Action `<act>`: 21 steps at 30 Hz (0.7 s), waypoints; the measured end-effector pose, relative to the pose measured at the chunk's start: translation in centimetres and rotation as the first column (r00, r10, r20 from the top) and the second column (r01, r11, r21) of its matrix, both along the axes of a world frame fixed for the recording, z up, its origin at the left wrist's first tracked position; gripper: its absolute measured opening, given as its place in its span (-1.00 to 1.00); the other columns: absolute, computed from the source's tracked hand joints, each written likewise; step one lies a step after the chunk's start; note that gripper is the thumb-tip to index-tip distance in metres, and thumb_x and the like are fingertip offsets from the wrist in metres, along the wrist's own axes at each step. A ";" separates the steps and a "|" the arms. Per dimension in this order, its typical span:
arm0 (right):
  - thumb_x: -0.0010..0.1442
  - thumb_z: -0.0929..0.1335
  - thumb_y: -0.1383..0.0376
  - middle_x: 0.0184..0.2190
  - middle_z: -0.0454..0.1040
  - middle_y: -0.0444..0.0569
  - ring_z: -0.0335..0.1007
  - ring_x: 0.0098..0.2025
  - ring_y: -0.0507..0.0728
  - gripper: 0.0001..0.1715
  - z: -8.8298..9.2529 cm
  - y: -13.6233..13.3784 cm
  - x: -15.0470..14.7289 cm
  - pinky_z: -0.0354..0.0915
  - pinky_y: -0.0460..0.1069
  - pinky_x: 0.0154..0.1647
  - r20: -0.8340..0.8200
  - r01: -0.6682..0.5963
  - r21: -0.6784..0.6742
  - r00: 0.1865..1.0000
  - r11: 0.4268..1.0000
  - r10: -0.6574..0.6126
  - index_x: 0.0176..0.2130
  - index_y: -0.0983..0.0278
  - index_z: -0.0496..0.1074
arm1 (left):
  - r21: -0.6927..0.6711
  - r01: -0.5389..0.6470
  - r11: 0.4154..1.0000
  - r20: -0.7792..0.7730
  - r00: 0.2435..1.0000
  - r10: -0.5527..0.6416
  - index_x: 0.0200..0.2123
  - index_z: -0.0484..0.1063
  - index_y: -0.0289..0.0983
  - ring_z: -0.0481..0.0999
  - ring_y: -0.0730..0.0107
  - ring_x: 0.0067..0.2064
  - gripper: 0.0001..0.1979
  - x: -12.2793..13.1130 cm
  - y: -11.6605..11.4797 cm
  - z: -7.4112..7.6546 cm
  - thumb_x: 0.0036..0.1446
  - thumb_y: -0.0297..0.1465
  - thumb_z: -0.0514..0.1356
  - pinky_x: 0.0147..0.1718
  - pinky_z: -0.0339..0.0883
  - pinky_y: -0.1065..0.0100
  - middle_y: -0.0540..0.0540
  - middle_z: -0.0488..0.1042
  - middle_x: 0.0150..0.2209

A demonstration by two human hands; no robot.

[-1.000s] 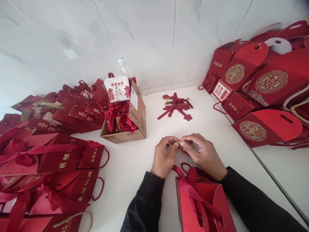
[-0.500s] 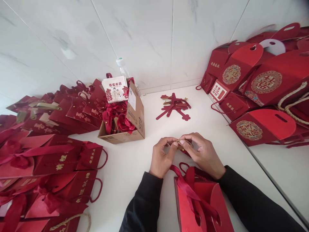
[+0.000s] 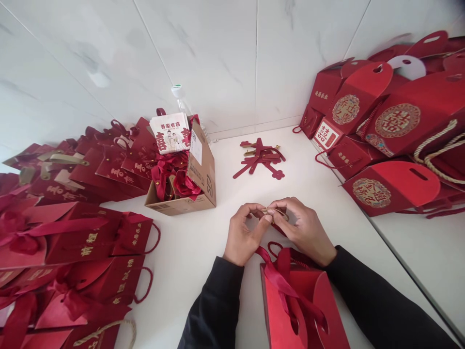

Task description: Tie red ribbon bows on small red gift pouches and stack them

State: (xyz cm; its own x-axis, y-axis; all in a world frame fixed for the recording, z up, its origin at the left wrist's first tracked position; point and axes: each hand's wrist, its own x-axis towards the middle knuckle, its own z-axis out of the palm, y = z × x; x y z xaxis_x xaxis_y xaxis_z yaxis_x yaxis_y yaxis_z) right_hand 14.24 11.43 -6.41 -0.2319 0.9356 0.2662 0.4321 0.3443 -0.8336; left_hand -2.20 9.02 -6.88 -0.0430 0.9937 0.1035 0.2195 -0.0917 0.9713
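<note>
At far left, dark red boxes (image 3: pixel 119 278) tied with ribbon sit stacked on a white tabletop (image 3: pixel 181 271), with red bags (image 3: pixel 116 169) packed behind them. Next comes a cardboard carton (image 3: pixel 204 167) of red ribbon, printed cards (image 3: pixel 169 128) propped on top. At center, a worker's left hand (image 3: pixel 242 237) pinches a thin strip (image 3: pixel 279 210), tan on the side in view, between thumb and forefinger. A loose pile of red straps (image 3: pixel 259 157) lies beyond. The right hand's (image 3: pixel 305 230) fingers grasp the same strip, raised just past a ribbon-draped red box (image 3: pixel 278 310) near the worker. The step in hand appears to be shaping or fastening the strip, though the fingertips hide the join; the next move would seem to call for a steady pinch from both thumbs. At right, more red boxes (image 3: pixel 370 167) bear gold emblems.
</note>
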 end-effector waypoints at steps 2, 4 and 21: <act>0.32 0.36 0.25 -0.29 0.57 -0.08 0.45 -0.25 0.16 -0.91 0.0 0.1 0.0 0.35 0.03 -0.21 0.001 0.002 0.002 1.000 1.000 -0.002 -0.23 0.16 0.49 | 0.010 0.004 1.000 -0.016 1.000 -0.004 -0.19 0.52 -0.24 0.52 0.29 -0.21 -0.85 0.0 0.0 0.0 0.21 -0.32 0.28 -0.11 0.31 0.25 -0.06 0.59 -0.30; 0.33 0.35 0.23 -0.29 0.58 -0.07 0.46 -0.23 0.17 -0.89 0.0 0.1 -0.1 0.36 0.04 -0.21 0.007 0.001 0.001 1.000 1.000 -0.001 -0.23 0.17 0.49 | 0.021 0.005 1.000 -0.028 1.000 -0.004 -0.16 0.52 -0.25 0.52 0.29 -0.20 -0.85 0.0 0.1 0.1 0.24 -0.32 0.25 -0.11 0.31 0.25 -0.07 0.59 -0.28; 0.36 0.35 0.12 0.15 0.52 0.09 0.37 0.22 0.31 -0.59 2.3 0.1 2.8 0.24 0.25 0.26 0.063 0.154 0.027 0.986 0.988 -0.156 0.13 0.20 0.46 | 0.114 -0.249 0.962 0.025 0.968 0.248 -0.07 0.49 -0.20 0.52 0.35 -0.16 -0.82 -1.3 -2.9 2.9 0.40 -0.28 0.14 -0.12 0.34 0.34 -0.06 0.54 -0.24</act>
